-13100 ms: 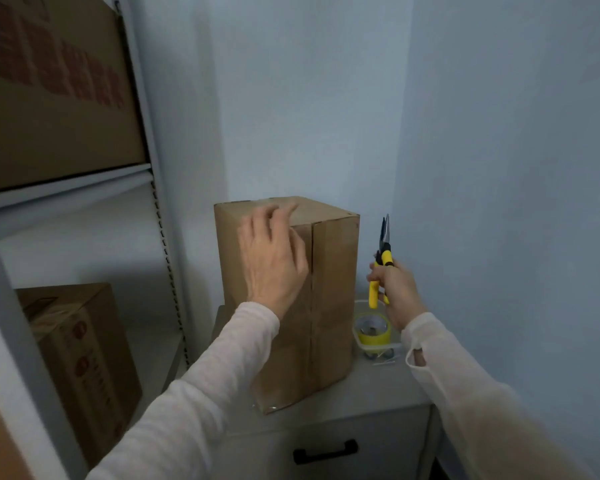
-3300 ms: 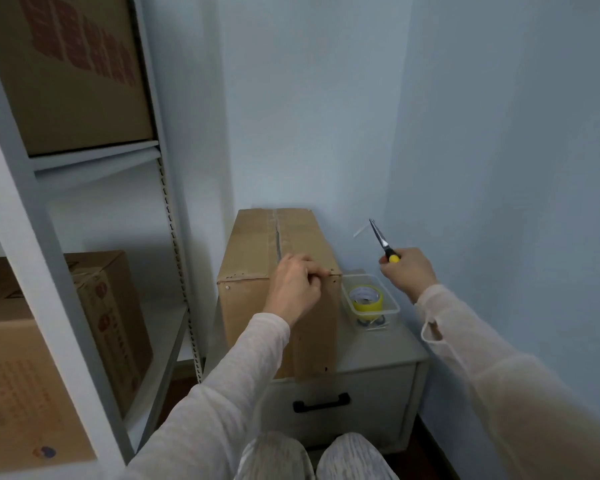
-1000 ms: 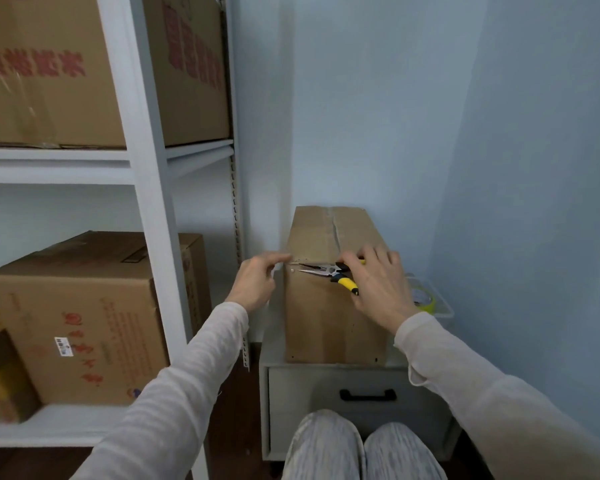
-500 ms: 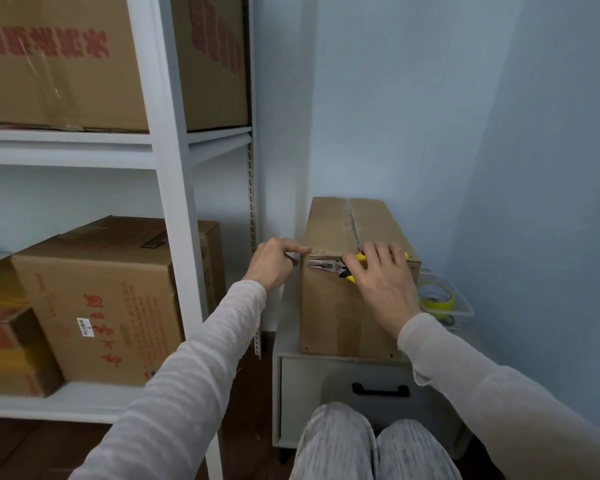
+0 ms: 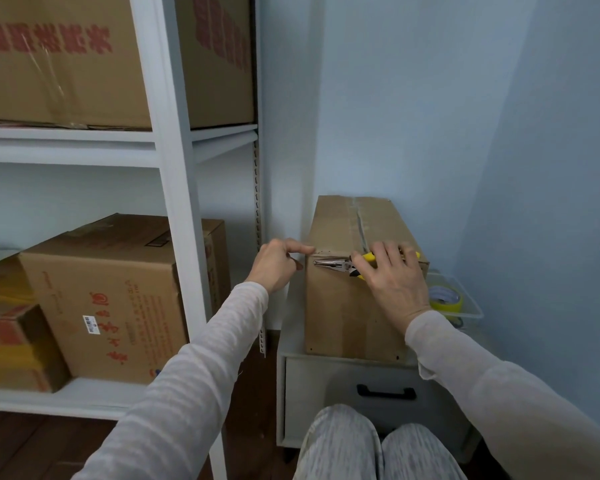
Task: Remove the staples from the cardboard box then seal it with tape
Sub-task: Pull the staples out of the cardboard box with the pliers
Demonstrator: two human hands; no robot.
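Note:
A long brown cardboard box (image 5: 340, 306) lies on its side on a small grey cabinet (image 5: 326, 386). My right hand (image 5: 392, 278) grips yellow-handled pliers (image 5: 340, 265) flat along the box's upper front edge, with the metal jaws pointing left to the top left corner. My left hand (image 5: 274, 265) pinches that same corner of the box with thumb and fingers. A roll of yellow tape (image 5: 445, 299) sits in a clear plastic tray (image 5: 471, 306) to the right of the box.
A white metal shelf rack (image 5: 174, 188) stands on the left with several printed cardboard boxes (image 5: 111, 299) on its shelves. Blue walls close off the back and right. The cabinet drawer has a black handle (image 5: 386, 392). My knees are in front of the cabinet.
The box went from upright to lying on its side. My right hand brought the pliers from beside the box to its front top edge, and my left hand shifted to the top left corner.

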